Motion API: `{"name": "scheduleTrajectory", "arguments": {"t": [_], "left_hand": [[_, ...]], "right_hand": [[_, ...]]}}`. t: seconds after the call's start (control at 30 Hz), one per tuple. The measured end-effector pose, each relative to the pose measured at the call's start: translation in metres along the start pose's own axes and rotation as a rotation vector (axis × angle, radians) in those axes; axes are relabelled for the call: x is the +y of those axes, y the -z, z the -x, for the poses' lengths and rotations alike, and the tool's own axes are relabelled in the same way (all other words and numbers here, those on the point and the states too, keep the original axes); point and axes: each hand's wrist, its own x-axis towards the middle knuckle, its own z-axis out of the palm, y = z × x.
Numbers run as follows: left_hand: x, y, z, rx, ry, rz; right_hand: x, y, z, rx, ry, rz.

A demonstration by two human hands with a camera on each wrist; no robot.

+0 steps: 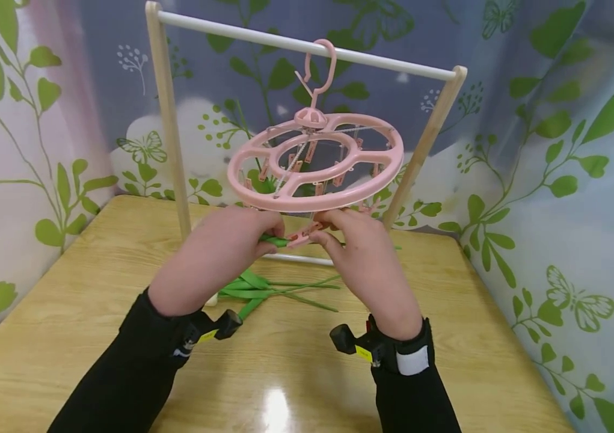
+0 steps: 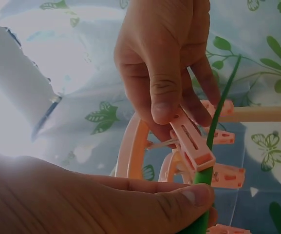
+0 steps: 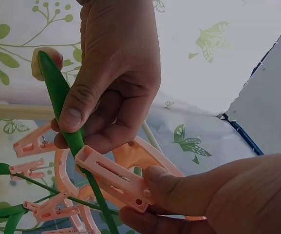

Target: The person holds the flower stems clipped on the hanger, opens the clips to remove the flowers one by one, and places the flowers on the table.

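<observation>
My left hand (image 1: 225,246) pinches a green artificial flower stem with a long leaf (image 3: 57,92) between thumb and fingers. With thumb and fingertips, my right hand (image 1: 361,255) grips the tail end of a pink clothespin (image 3: 116,180). The clothespin's mouth meets the green stem just beside my left fingertips, and the thin stem runs on past it. Above both hands hangs a round pink clip hanger (image 1: 361,193), its hook over a white rail. In the right wrist view, other green stems (image 3: 43,187) sit at clothespins farther back on the hanger.
A wooden stand with a white top rail (image 1: 263,37) frames the hanger. Several green stems and leaves (image 1: 252,291) lie on the wooden table (image 1: 296,373) below my hands. Leaf-patterned curtains (image 1: 555,180) enclose the back and sides.
</observation>
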Motion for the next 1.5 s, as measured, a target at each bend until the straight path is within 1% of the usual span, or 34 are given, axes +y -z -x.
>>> {"name": "scheduleTrajectory", "arguments": {"t": [0.23, 0.37, 0.47, 0.57, 0.77, 0.93, 1.0, 1.1, 1.23, 1.3, 1.37, 1.5], "left_hand": [[0.001, 0.001, -0.003, 0.012, -0.01, 0.01], [0.001, 0.002, -0.004, 0.021, -0.012, 0.02], [0.002, 0.003, -0.004, 0.022, -0.015, 0.023], [0.002, 0.002, -0.004, 0.021, -0.012, 0.02], [-0.001, 0.001, -0.002, 0.035, -0.014, -0.026], [-0.005, -0.002, 0.001, 0.024, -0.01, -0.023], [-0.005, -0.002, 0.001, 0.024, -0.013, -0.024], [-0.006, -0.002, 0.001, 0.024, -0.015, -0.031], [-0.008, -0.003, 0.001, 0.008, 0.001, -0.023], [-0.008, -0.003, 0.001, -0.006, 0.007, -0.019], [-0.009, -0.003, 0.002, -0.011, 0.006, -0.016], [-0.009, -0.002, 0.001, 0.004, 0.005, -0.008]], "right_hand": [[0.001, 0.001, 0.001, 0.087, 0.032, -0.015], [0.002, -0.001, 0.001, 0.167, 0.081, -0.004], [0.002, -0.002, 0.001, 0.214, 0.098, 0.012], [0.002, -0.002, 0.001, 0.217, 0.085, 0.029], [0.003, -0.002, 0.0, 0.131, 0.055, 0.033], [0.003, -0.002, 0.001, 0.112, 0.045, 0.013], [0.003, -0.002, 0.001, 0.092, 0.031, 0.011], [0.004, -0.001, 0.001, 0.008, -0.052, 0.053], [0.005, -0.001, -0.001, -0.167, -0.2, 0.155], [0.007, -0.003, -0.001, -0.23, -0.234, 0.172], [0.008, -0.004, -0.002, -0.257, -0.245, 0.165], [0.011, -0.007, -0.003, -0.262, -0.238, 0.134]]}}
